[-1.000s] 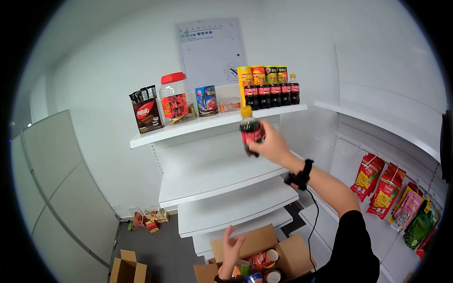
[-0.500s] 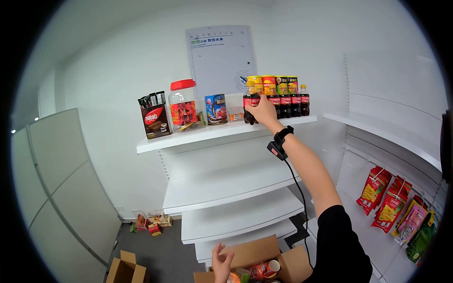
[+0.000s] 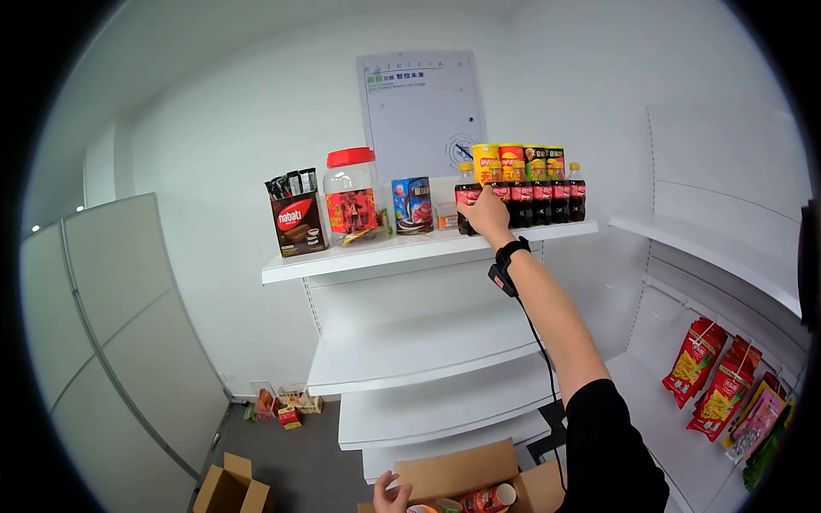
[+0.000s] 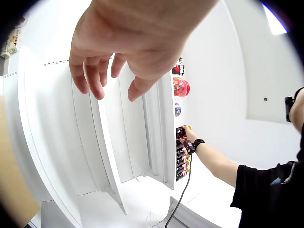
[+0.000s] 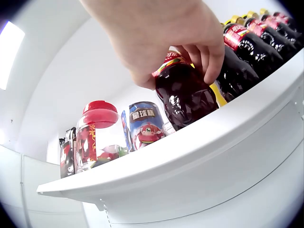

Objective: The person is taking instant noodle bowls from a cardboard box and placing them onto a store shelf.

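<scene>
My right hand (image 3: 489,215) grips a dark cola bottle (image 5: 185,97) with a red label and yellow cap. The bottle stands upright at the left end of a row of matching bottles (image 3: 540,201) on the top white shelf (image 3: 385,250). Thumb and fingers wrap its label in the right wrist view, and its base is at the shelf's front edge. Behind the row stand yellow, red and dark canisters (image 3: 510,152). Low in the head view, my left hand (image 3: 391,494) hangs with loosely bent fingers and holds nothing, beside an opened cardboard box (image 3: 453,470) containing canisters (image 3: 487,499).
Left along the top shelf are a blue can (image 3: 412,205), a red-lidded jar (image 3: 351,205) and a nabati box (image 3: 299,224). Lower shelves (image 3: 419,350) project below. Red snack bags (image 3: 694,359) hang at right. Another cardboard box (image 3: 231,486) sits on the floor.
My right hand has carried the cola bottle up from in front of the shelf to the left end of the row. The head view has shifted; the left hand stays low by the box.
</scene>
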`<action>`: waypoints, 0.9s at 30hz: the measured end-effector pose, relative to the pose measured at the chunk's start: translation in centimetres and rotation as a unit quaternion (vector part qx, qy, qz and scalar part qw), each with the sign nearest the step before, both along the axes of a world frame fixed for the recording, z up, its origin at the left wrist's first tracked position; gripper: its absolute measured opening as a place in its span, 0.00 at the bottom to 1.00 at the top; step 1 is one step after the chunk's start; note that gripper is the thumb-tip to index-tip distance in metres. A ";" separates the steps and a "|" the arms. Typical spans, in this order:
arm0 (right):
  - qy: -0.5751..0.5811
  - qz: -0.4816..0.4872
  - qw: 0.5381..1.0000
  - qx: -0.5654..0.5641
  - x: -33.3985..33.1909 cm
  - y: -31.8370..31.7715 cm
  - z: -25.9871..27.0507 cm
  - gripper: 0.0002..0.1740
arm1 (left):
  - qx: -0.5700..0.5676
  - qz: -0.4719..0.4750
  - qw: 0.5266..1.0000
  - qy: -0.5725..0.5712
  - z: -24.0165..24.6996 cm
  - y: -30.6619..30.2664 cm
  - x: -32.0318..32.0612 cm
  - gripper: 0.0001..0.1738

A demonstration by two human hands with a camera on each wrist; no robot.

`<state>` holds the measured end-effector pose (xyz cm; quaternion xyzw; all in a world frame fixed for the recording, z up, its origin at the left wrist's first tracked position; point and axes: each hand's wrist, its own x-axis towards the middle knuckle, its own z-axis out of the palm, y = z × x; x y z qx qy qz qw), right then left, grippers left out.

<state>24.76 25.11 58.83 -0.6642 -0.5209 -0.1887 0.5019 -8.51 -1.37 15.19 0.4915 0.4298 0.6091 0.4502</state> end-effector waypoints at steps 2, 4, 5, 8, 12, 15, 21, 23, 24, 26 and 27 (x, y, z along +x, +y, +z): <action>-0.011 -0.004 1.000 0.012 0.0 0.2 -0.3 0.35 | 0.011 0.003 1.000 0.015 -1.0 0.4 0.1 0.30; -0.022 -0.016 1.000 0.013 0.0 0.5 -0.5 0.34 | 0.013 0.004 1.000 0.024 -2.3 0.9 0.3 0.30; -0.027 -0.022 0.999 0.014 -0.1 0.6 -0.7 0.34 | 0.014 0.004 1.000 0.028 -2.8 1.0 0.4 0.30; -0.063 -0.051 0.997 0.015 -0.3 0.2 -1.1 0.33 | 0.004 -0.018 1.000 0.020 -3.4 1.1 0.8 0.30; -0.086 -0.073 0.994 0.006 -0.2 0.2 -1.7 0.35 | -0.006 -0.030 0.999 0.014 -2.9 0.8 1.2 0.29; -0.100 -0.085 0.991 0.015 -0.1 -0.1 -2.0 0.36 | -0.006 -0.037 0.999 0.015 -2.5 0.7 1.2 0.29; -0.100 -0.097 0.990 0.020 -0.5 -0.5 -2.2 0.31 | -0.020 -0.047 0.999 0.000 -1.0 0.1 1.0 0.29; -0.083 -0.101 0.991 0.007 -0.7 -0.7 -2.3 0.27 | -0.017 -0.043 0.999 0.004 -1.5 0.1 0.9 0.29; -0.081 -0.098 0.992 0.008 -0.7 -0.9 -2.3 0.25 | -0.025 -0.041 0.999 0.001 -1.4 0.0 0.8 0.29; -0.095 -0.101 0.990 0.023 -0.6 -0.9 -2.4 0.23 | -0.042 -0.039 0.998 -0.003 -1.1 -0.7 0.7 0.29; -0.102 -0.102 0.989 0.030 -0.6 -0.8 -2.5 0.22 | -0.040 -0.034 0.999 0.007 -1.4 -0.7 0.7 0.29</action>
